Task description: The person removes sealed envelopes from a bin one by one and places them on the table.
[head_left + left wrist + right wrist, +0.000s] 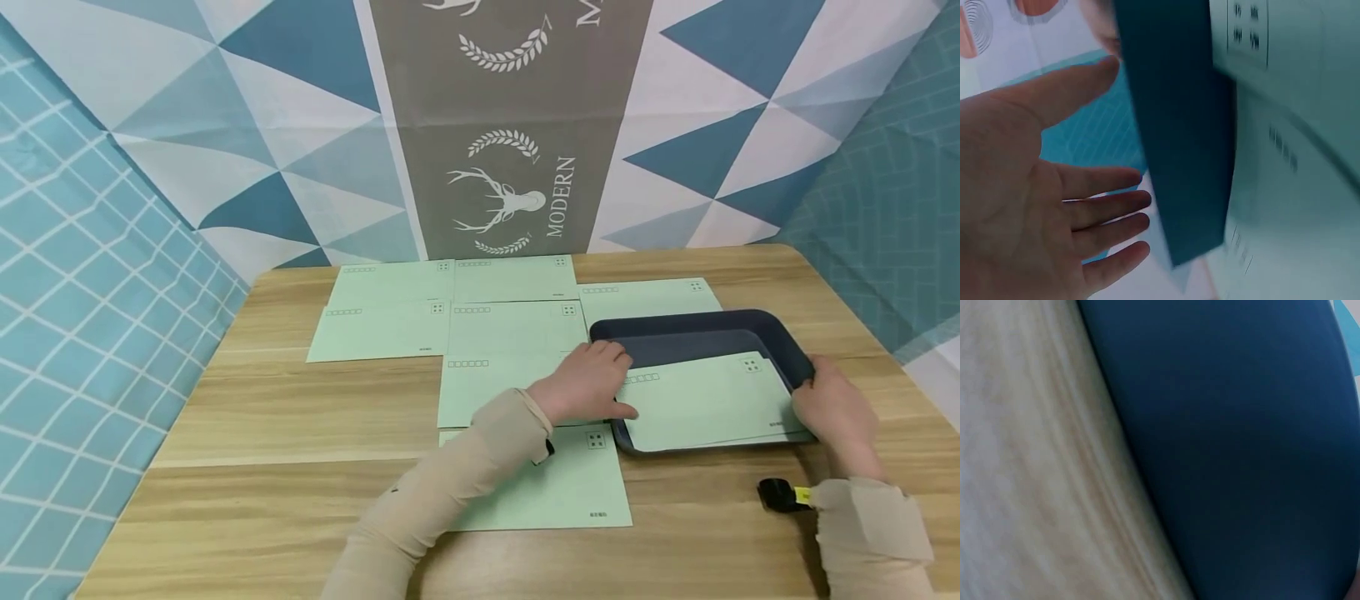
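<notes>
A dark blue tray (682, 325) sits at the right of the table and holds light green envelopes (705, 408), the top one printed with small boxes. My right hand (836, 408) grips the tray's right rim; in the right wrist view the tray's side (1229, 437) fills most of the picture and only a sliver of skin shows at the corner. At the tray's left end is my left hand (588, 383). Its fingers are straight and spread beside the tray wall (1172, 137) in the left wrist view, with nothing held in the hand (1016, 181).
Several green envelopes lie flat in rows left of and behind the tray, including a back-left envelope (382, 329), a middle envelope (517, 325) and a front envelope (555, 496). The wooden table (300, 417) meets a patterned cloth (330, 150) at the back.
</notes>
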`<state>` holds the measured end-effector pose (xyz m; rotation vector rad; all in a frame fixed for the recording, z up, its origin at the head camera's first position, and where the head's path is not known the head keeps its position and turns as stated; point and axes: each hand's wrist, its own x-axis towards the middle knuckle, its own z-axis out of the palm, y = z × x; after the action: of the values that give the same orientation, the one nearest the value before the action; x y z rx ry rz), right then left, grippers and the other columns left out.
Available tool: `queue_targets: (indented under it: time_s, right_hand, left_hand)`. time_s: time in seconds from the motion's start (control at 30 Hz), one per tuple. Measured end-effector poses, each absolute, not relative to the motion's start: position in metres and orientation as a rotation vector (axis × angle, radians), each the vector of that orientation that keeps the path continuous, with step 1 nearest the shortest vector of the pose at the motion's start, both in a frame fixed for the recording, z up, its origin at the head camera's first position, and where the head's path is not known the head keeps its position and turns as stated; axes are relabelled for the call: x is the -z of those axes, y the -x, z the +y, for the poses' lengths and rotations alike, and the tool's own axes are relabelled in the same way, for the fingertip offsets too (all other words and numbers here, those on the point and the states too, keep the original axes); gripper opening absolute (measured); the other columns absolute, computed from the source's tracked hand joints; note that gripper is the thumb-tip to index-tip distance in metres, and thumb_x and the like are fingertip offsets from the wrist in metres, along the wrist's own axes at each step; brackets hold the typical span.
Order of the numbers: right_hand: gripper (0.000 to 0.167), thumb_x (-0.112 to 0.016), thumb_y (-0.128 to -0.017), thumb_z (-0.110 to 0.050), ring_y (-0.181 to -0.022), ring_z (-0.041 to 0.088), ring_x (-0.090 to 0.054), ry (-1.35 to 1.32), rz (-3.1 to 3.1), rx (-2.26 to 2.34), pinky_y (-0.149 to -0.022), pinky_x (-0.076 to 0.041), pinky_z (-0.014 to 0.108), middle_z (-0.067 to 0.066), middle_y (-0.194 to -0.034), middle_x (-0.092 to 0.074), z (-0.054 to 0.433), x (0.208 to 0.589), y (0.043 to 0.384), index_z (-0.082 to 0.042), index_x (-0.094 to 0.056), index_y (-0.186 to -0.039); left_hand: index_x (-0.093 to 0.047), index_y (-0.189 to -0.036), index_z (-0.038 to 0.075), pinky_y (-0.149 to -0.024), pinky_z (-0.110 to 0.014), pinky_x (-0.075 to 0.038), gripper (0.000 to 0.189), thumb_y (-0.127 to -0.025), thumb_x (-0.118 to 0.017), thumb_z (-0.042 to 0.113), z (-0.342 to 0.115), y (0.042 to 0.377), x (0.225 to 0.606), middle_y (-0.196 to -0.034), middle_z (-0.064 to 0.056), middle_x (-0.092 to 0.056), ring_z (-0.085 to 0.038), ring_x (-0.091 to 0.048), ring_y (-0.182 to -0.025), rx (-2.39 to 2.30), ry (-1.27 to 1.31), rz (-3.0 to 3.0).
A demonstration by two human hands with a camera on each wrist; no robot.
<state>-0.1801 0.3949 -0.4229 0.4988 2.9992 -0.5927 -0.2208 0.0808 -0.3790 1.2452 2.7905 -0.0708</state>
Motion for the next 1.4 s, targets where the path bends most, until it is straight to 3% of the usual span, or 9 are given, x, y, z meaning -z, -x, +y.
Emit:
queue_targets:
  time_s: [0.2, 0.37, 0.6, 0.87, 1.13, 1.4]
  right_hand:
    - [0.051, -0.025, -0.085, -0.005, -0.1, 0.059, -0.038, -0.478, 3.009, 0.589, -0.075, -0.036, 0.062, 0.044, -0.12, -0.034, 0.396, 0.422, 0.18, 0.015, -0.023, -0.133]
    - [0.051, -0.026, -0.085, -0.005, -0.1, 0.058, -0.039, -0.482, 3.013, 0.587, -0.075, -0.036, 0.062, 0.044, -0.12, -0.035, 0.396, 0.421, 0.181, 0.015, -0.023, -0.133]
    - [0.051, -0.025, -0.085, -0.005, -0.1, 0.058, -0.04, -0.472, 3.024, 0.581, -0.073, -0.037, 0.061, 0.043, -0.12, -0.036, 0.394, 0.421, 0.181, 0.014, -0.025, -0.132]
    - [0.05, -0.026, -0.086, -0.004, -0.101, 0.058, -0.038, -0.484, 3.011, 0.58, -0.077, -0.035, 0.062, 0.044, -0.121, -0.035, 0.392, 0.421, 0.18, 0.015, -0.024, -0.132]
    - [0.051, -0.025, -0.085, -0.005, -0.101, 0.059, -0.038, -0.462, 3.017, 0.584, -0.076, -0.036, 0.062, 0.044, -0.121, -0.034, 0.395, 0.422, 0.179, 0.015, -0.024, -0.132]
    - [0.052, -0.024, -0.086, -0.006, -0.102, 0.059, -0.037, -0.459, 2.993, 0.589, -0.075, -0.036, 0.062, 0.043, -0.123, -0.033, 0.395, 0.42, 0.18, 0.014, -0.021, -0.134]
  left_hand:
    - [-0.041, -0.133, 0.012, -0.103, -0.03, -0.027, 0.087, -0.072, -0.051, 0.073, 0.099, 0.216, 0.39, -0.128, 0.0, -0.049, -0.014, -0.043, -0.119, 0.221, -1.16, 2.758]
    - [-0.034, -0.139, 0.012, -0.107, -0.034, -0.021, 0.098, -0.068, -0.053, 0.075, 0.109, 0.21, 0.39, -0.131, -0.003, -0.046, -0.017, -0.042, -0.12, 0.315, -1.1, 2.775]
    - [-0.036, -0.137, 0.013, -0.1, -0.03, -0.028, 0.096, -0.064, -0.061, 0.071, 0.116, 0.201, 0.394, -0.125, -0.001, -0.045, -0.014, -0.046, -0.111, 0.404, -1.04, 2.851]
    - [-0.047, -0.127, 0.015, -0.094, -0.03, -0.03, 0.083, -0.066, -0.061, 0.07, 0.116, 0.194, 0.401, -0.108, 0.002, -0.05, -0.012, -0.049, -0.096, 0.458, -1.071, 2.939]
    - [-0.028, -0.141, 0.011, -0.098, -0.029, -0.028, 0.101, -0.066, -0.059, 0.072, 0.12, 0.19, 0.402, -0.127, -0.001, -0.041, -0.013, -0.04, -0.111, 0.575, -1.08, 3.045]
    - [-0.038, -0.13, 0.012, -0.076, -0.024, -0.027, 0.096, -0.059, -0.067, 0.07, 0.117, 0.193, 0.403, -0.109, 0.003, -0.036, -0.012, -0.032, -0.089, 0.479, -1.151, 3.167]
